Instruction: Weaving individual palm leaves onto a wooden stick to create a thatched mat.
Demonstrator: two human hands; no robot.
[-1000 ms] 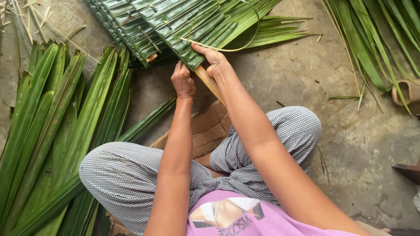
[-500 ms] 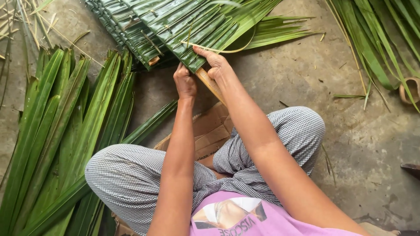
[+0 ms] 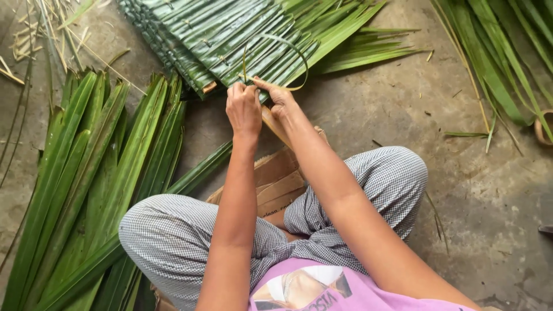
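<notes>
I sit cross-legged on flat cardboard [image 3: 276, 184] on a concrete floor. A panel of folded green palm leaves [image 3: 230, 34] on a wooden stick [image 3: 275, 124] lies in front of me. My left hand [image 3: 243, 106] and my right hand [image 3: 276, 95] meet at the panel's near edge. Both pinch a thin leaf strip [image 3: 288, 49] that curls up in a loop over the leaves. The fingertips are partly hidden by each other.
A thick pile of long loose palm leaves [image 3: 86, 173] lies at my left. More leaves [image 3: 495, 52] lie at the upper right, beside a brown object [image 3: 544, 126] at the right edge. Dry stalks [image 3: 29, 40] are scattered at the upper left.
My left hand has come up beside the right at the panel's edge. The thin strip now stands up in a loop over the leaves.
</notes>
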